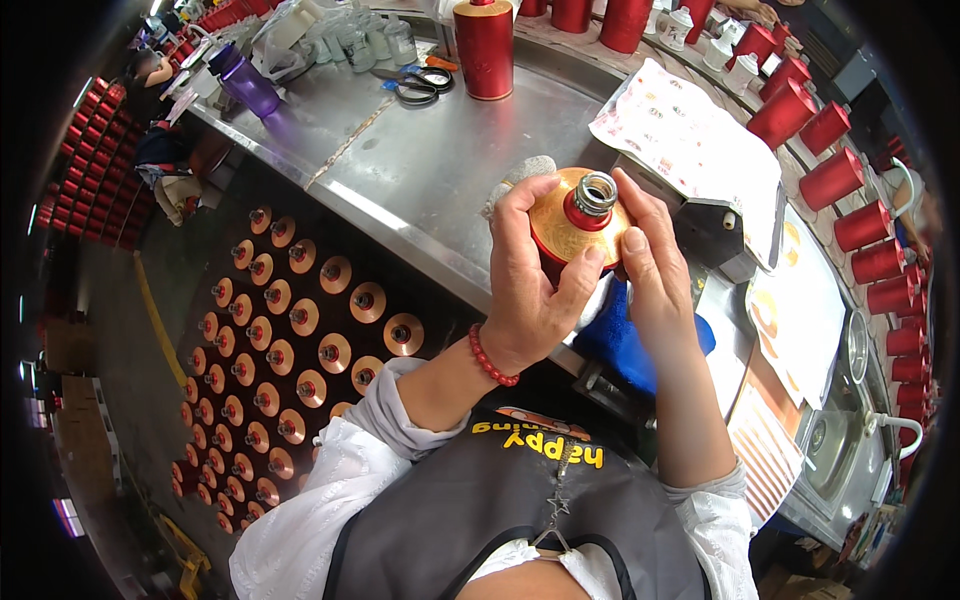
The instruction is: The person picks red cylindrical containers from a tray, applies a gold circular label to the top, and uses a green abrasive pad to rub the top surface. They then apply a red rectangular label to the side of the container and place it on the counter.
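Note:
Between my two hands is a red bottle with a gold shoulder and an uncapped, threaded glass mouth. My left hand, with a red bead bracelet on its wrist, wraps round the bottle's left side, the thumb along its near side. From the right, my right hand closes on the shoulder with its fingers bent. The bottle's lower body is hidden by my hands. A greyish-white cloth-like bundle lies just behind my left fingers, and a blue cloth is below the bottle, near my right wrist.
On the metal table stand another red bottle, black scissors, a purple bottle and clear glass bottles. Sticker sheets lie at right beside a line of red bottles. Many gold-shouldered bottles stand lower left.

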{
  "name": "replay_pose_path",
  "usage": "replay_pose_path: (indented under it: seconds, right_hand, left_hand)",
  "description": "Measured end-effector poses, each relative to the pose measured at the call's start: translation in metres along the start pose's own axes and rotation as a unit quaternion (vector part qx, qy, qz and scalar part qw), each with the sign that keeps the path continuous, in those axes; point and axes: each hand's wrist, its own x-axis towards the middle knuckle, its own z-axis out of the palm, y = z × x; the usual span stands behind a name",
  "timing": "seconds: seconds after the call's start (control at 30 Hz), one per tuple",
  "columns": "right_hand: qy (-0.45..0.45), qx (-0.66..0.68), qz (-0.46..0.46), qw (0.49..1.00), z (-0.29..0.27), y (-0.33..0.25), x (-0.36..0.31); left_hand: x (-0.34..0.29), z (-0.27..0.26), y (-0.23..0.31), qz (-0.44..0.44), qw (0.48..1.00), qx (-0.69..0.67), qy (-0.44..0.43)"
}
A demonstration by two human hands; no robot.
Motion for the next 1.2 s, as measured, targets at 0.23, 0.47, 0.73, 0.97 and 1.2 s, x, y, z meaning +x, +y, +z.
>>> replay_pose_path:
  seconds: [0.23,0.47,0.73,0.97,1.2]
  right_hand:
    - [0.008,-0.01,-0.006,1.0,0.002,-0.006,0.003]
    - [0.029,-0.023,0.025,0.999,0.007,-0.008,0.003]
    - [0.026,0.011,0.032,0.999,0.006,-0.006,0.0]
    - [0.013,0.016,0.009,1.0,0.005,-0.004,-0.002]
    - [0.024,-0.006,-0.013,1.0,-0.015,-0.01,-0.011]
  left_hand:
    - [-0.003,0.001,0.0,-0.03,0.997,-0.065,0.032]
    - [0.017,-0.026,-0.007,-0.121,0.967,-0.216,-0.054]
    - [0.007,-0.022,-0.024,-0.07,0.975,-0.209,-0.022]
    - [-0.026,-0.016,-0.016,0.269,0.923,0.274,0.018]
    - [-0.011,-0.019,0.0,0.268,0.934,0.234,-0.038]
